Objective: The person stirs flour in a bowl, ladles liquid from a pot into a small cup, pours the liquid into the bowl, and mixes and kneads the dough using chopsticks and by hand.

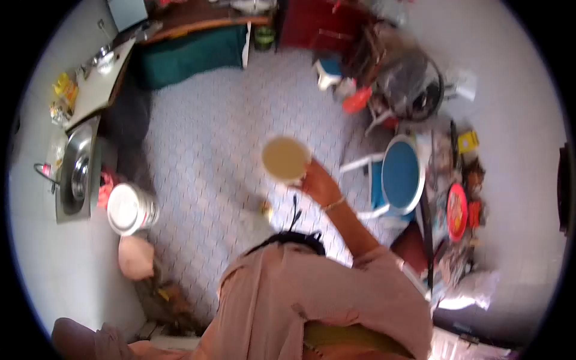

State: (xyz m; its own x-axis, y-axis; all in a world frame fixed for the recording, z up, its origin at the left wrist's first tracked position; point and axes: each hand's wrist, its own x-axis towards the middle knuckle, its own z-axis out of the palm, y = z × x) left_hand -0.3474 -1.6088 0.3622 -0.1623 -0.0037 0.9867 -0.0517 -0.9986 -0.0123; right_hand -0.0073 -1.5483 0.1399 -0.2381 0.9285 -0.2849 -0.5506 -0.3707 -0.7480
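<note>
Tan and blurred, a round item (285, 158) is pinched at its edge by the right hand (321, 185), held over a patterned floor (207, 129), between a white lidded bucket (124, 209) and a blue-and-white chair (401, 174). Left-hand grip: cannot tell.

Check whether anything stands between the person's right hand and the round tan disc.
Nothing visible does. The right hand is already at the edge of the tan disc and appears to hold it. The blue-seated chair stands off to the right, not between them.
</note>
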